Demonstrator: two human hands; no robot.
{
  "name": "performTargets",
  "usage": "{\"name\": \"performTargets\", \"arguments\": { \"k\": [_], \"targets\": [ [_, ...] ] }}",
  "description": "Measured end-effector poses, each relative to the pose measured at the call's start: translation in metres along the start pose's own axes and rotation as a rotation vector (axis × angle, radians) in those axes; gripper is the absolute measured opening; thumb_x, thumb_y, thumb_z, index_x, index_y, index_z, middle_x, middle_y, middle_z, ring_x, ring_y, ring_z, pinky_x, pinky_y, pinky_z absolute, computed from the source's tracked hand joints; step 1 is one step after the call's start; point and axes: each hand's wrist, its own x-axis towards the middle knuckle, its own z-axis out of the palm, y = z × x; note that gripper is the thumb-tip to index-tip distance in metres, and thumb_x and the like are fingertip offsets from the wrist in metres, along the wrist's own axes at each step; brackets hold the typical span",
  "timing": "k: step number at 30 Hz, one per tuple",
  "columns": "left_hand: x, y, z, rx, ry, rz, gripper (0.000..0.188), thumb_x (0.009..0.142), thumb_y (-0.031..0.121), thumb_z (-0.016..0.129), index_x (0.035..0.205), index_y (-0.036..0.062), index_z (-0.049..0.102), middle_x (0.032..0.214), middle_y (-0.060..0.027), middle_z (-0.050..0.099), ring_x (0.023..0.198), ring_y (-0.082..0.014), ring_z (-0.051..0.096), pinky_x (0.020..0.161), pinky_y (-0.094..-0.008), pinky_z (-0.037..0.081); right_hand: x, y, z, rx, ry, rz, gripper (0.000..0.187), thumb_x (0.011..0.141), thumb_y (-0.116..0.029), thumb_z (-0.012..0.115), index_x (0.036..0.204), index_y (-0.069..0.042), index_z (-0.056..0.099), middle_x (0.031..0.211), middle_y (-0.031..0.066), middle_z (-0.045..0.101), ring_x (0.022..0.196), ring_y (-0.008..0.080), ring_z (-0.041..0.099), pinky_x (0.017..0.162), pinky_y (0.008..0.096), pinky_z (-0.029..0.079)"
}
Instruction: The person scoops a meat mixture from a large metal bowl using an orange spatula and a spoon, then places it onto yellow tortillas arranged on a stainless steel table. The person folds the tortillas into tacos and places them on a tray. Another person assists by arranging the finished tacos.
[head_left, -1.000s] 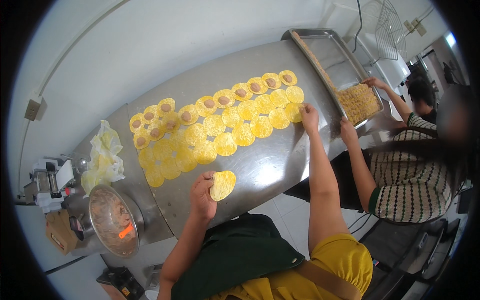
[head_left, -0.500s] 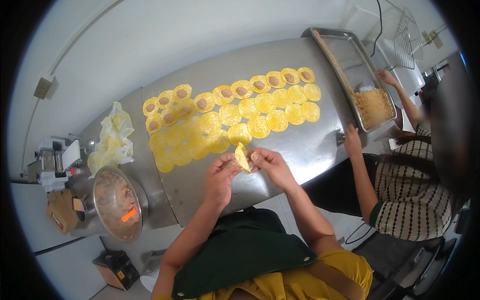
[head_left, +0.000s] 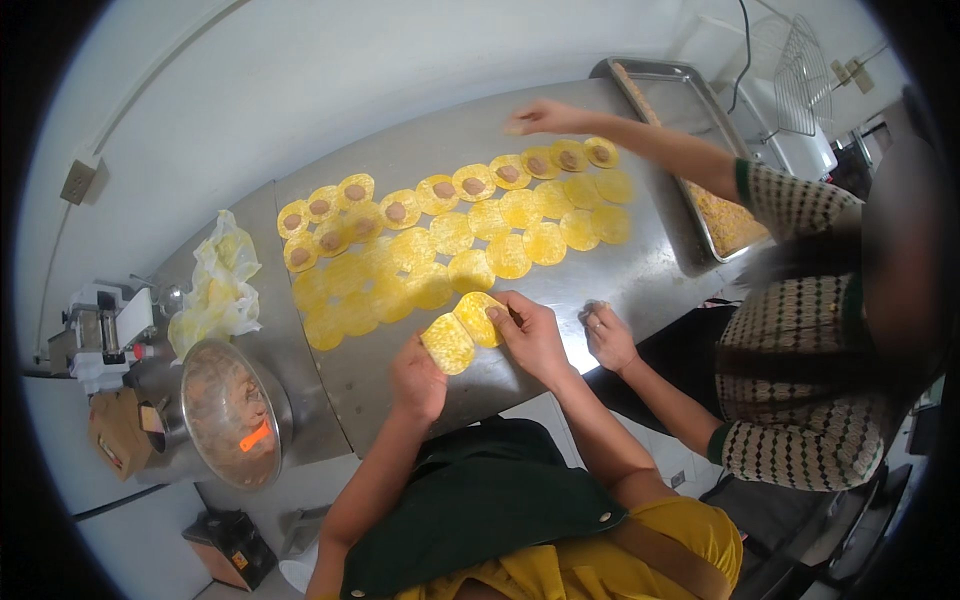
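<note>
Above the near edge of the metal table, my left hand (head_left: pixel 420 380) pinches a thin yellow round wrapper (head_left: pixel 448 345). My right hand (head_left: pixel 530 338) grips a second yellow wrapper (head_left: pixel 478 317) between thumb and fingers. The two wrappers touch or overlap at their edges. Beyond them, rows of yellow round wrappers (head_left: pixel 451 232) lie flat on the table. Those along the far side carry a lump of brownish-pink filling (head_left: pixel 473 186); the nearer ones are bare.
A steel bowl (head_left: pixel 190 400) of filling with an orange-handled tool (head_left: pixel 255 436) stands left, near a crumpled plastic bag (head_left: pixel 222 270). At right, a co-worker's hand (head_left: pixel 545 117) reaches across a metal tray (head_left: pixel 694 75); their other hand (head_left: pixel 610 335) is at the table edge.
The wrapper material between my hands, seen edge-on before, now shows as two separate round faces. The co-worker's hands have left the tray, one extending over the table's far side.
</note>
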Motion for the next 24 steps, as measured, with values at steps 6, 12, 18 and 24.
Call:
{"name": "performTargets", "arguments": {
  "k": [6, 12, 18, 24],
  "targets": [
    [-0.011, 0.011, -0.017, -0.07, 0.064, -0.045, 0.044, 0.082, 0.01, 0.034, 0.122, -0.0069, 0.044, 0.125, -0.0188, 0.052, 0.117, -0.0303, 0.05, 0.103, -0.044, 0.037, 0.065, 0.053, -0.068, -0.326, 0.506, -0.082, 0.02, 0.085, -0.005, 0.053, 0.102, -0.003, 0.064, 0.1, 0.022, 0.064, 0.095, 0.0373, 0.061, 0.082, 0.0392, 0.048],
    [-0.021, 0.009, -0.03, -0.121, 0.034, -0.085, 0.038, 0.092, 0.017, 0.035, 0.123, -0.004, 0.044, 0.125, -0.017, 0.052, 0.116, -0.0282, 0.051, 0.102, -0.0411, 0.039, 0.154, 0.186, -0.211, -0.147, 1.063, 0.132, 0.024, 0.084, -0.01, 0.054, 0.101, 0.003, 0.064, 0.094, 0.0131, 0.067, 0.088, 0.0284, 0.062, 0.082, 0.0346, 0.046],
    [-0.033, -0.002, -0.062, -0.127, 0.117, -0.067, 0.038, 0.084, 0.009, 0.038, 0.117, -0.0046, 0.049, 0.114, -0.015, 0.058, 0.107, -0.0269, 0.056, 0.097, -0.0411, 0.043, 0.185, 0.204, -0.254, -0.704, 1.241, -0.354, 0.024, 0.085, -0.013, 0.054, 0.099, 0.003, 0.064, 0.099, 0.013, 0.066, 0.095, 0.028, 0.061, 0.085, 0.0359, 0.046],
    [-0.044, -0.002, -0.069, -0.063, 0.193, -0.059, 0.036, 0.084, 0.011, 0.042, 0.116, -0.0038, 0.05, 0.111, -0.0142, 0.058, 0.106, -0.0259, 0.057, 0.096, -0.04, 0.044, 0.192, 0.21, -0.261, -0.807, 1.179, -0.313, 0.022, 0.083, -0.01, 0.054, 0.098, 0.003, 0.064, 0.097, 0.0144, 0.066, 0.09, 0.028, 0.062, 0.082, 0.0376, 0.047]
  ]
}}
